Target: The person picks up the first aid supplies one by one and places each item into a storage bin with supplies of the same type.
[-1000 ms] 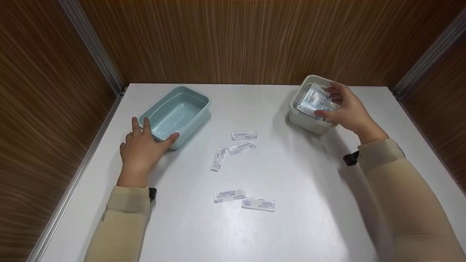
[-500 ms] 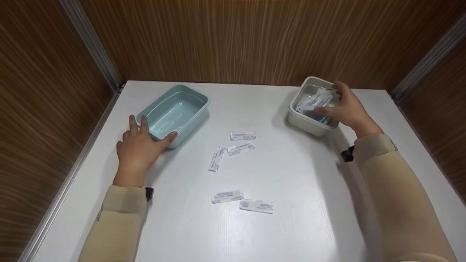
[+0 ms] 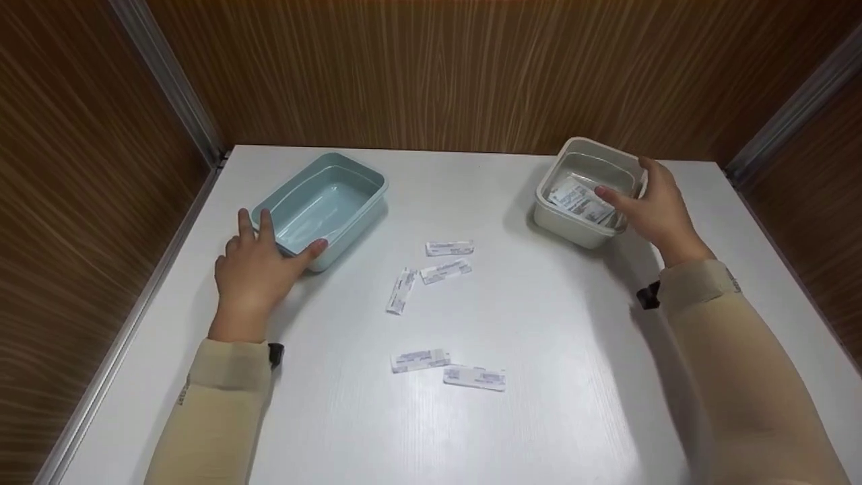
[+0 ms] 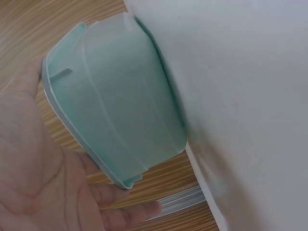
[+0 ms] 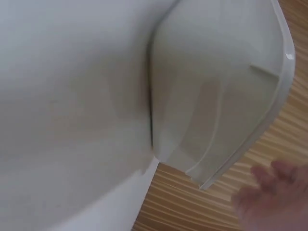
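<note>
My left hand (image 3: pixel 254 273) rests at the near left corner of a light blue-green plastic box (image 3: pixel 351 237), thumb on the near rim. Two of its fingers reach straight over the left rim; the left wrist view shows the palm beside the box wall. Nothing lies in that box. Over at the right, my right hand (image 3: pixel 656 209) is at the right rim of a cream plastic box (image 3: pixel 572 229), its thumb over the opening. Below the thumb, white printed packets (image 3: pixel 580 200) lie inside. The right wrist view shows blurred fingertips (image 5: pixel 262 178) beyond the cream rim.
Between the boxes, several slim white packets with purple print, like wrapped adhesive bandages, lie on the white table (image 3: pixel 539 404). One packet (image 3: pixel 449 248) is farther back; another packet (image 3: pixel 474 377) is nearer. Wood-grain panels (image 3: pixel 431 74) stand behind and at both sides.
The packets under my right hand have dropped from a raised bunch to lying low in the cream box. That hand has shifted slightly right, off them. My left hand stays at its box.
</note>
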Demonstrator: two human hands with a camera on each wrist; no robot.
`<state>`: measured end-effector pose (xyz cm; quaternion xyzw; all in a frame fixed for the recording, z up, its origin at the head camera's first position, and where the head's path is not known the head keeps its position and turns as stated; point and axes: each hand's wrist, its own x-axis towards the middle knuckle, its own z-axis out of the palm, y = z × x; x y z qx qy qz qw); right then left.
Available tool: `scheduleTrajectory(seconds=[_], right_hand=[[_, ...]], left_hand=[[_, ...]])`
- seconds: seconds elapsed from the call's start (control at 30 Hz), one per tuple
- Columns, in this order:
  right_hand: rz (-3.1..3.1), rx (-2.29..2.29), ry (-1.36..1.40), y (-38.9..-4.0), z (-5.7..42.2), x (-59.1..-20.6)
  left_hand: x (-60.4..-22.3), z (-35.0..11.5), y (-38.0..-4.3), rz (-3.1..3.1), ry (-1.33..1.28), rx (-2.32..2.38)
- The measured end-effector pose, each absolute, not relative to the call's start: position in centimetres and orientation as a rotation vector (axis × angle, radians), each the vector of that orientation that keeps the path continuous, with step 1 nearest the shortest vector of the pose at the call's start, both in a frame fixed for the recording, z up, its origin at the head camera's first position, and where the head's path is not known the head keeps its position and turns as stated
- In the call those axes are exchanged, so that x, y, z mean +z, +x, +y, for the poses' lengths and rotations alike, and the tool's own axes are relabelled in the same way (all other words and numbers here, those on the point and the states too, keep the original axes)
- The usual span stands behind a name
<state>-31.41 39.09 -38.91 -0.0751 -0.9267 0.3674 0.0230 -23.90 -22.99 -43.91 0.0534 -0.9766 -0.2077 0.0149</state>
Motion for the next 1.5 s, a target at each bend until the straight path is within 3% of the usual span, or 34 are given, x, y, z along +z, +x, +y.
scheduleTrajectory(seconds=[0.6,1.1,1.5], right_hand=[[-2.913,1.052,-0.189,-28.8,37.3,-42.0],[-3.051,0.813,-0.186,-28.0,37.3,-42.6],[-3.101,0.725,-0.147,-27.7,37.6,-42.6]], left_hand=[[-43.4,-22.6,-22.2,-2.893,0.051,-0.647],[-43.0,-18.1,-17.3,-2.764,-0.246,-0.632],[-43.9,-15.4,-14.4,-2.863,-0.337,-0.569]])
